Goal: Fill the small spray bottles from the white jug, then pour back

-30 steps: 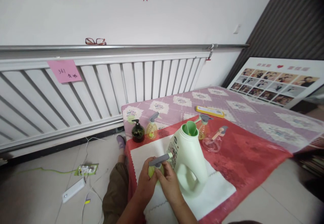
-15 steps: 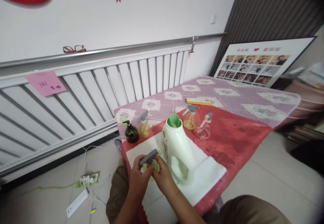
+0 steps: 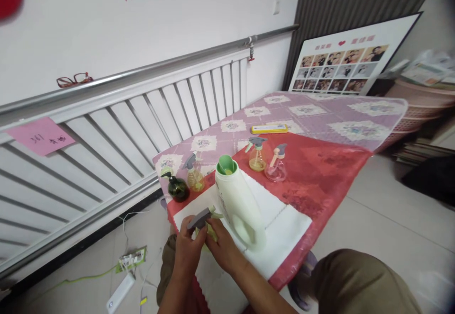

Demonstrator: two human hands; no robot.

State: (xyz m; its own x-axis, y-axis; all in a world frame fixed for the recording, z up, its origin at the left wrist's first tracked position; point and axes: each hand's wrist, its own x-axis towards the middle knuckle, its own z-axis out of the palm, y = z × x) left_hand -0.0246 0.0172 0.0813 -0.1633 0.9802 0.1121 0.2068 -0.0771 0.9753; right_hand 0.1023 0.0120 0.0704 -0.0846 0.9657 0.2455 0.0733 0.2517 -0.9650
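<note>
Both my hands are closed around one spray bottle [image 3: 202, 219] with a grey trigger head and a yellowish body, held over the white cloth near the table's front edge. My left hand [image 3: 189, 240] grips it at the grey head. My right hand [image 3: 222, 245] has its fingers round the neck and body, most of which they hide. Just beyond my right hand stands a large pale green jug [image 3: 236, 200], its handle towards me and its green mouth uncapped. A dark green pump bottle [image 3: 178, 189] and a clear yellow spray bottle [image 3: 195, 177] stand behind, to the left.
Another yellow spray bottle [image 3: 257, 158] and a pink spray bottle [image 3: 276, 167] stand beyond the jug on the red cloth [image 3: 320, 172]. A yellow-edged flat box [image 3: 269, 129] lies behind them. A white radiator [image 3: 142, 129] borders the table. Cables and a power strip [image 3: 121, 295] lie on the floor.
The camera view has turned right, so the scene sits further left. My hands have stayed on the spray bottle, whose grey head now points more to the right.
</note>
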